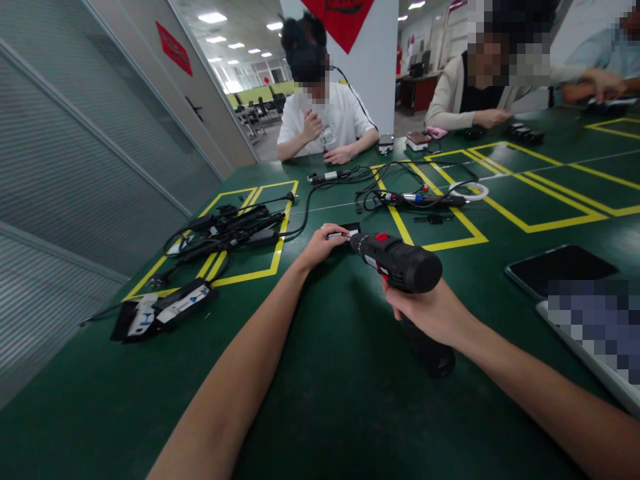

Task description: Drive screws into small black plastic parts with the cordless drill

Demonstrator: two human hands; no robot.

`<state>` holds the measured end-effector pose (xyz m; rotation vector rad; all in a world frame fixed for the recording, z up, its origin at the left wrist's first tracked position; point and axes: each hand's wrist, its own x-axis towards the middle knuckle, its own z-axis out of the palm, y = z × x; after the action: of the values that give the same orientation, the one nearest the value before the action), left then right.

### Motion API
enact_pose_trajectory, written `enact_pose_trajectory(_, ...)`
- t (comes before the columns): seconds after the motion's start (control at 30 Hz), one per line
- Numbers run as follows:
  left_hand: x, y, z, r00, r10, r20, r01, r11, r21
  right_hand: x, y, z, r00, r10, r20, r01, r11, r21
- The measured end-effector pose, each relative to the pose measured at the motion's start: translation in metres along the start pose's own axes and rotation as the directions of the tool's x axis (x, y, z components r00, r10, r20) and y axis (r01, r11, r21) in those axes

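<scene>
A black cordless drill (395,257) with red switches is gripped in my right hand (440,313), fingers wrapped around its handle. It points forward and slightly left, and its bit tip meets a small black piece with a pale part (354,228) on the table. My left hand (319,247) is closed at the left side of that piece, with fingertips beside the drill's bit. The drill's chuck and my fingers cover much of the piece, so its exact kind is unclear.
Black cables and devices (245,230) lie on the left of the green table (320,400), near a black-and-white part (170,310). Cabled tools (420,199) lie ahead right. A dark phone (563,270) lies at right. Across the table sit several people.
</scene>
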<state>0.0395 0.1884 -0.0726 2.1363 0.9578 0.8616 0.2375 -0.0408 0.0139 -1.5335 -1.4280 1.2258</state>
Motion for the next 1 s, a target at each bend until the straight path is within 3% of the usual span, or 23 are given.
enact_pose_trajectory(1.0,-0.0010,0.0033,-0.0007,1.000,-0.002,-0.004,0.002,1.000,0.008,0.0001,0.0020,0.0001,1.000,-0.014,-0.002,0.014,1.000,0.013)
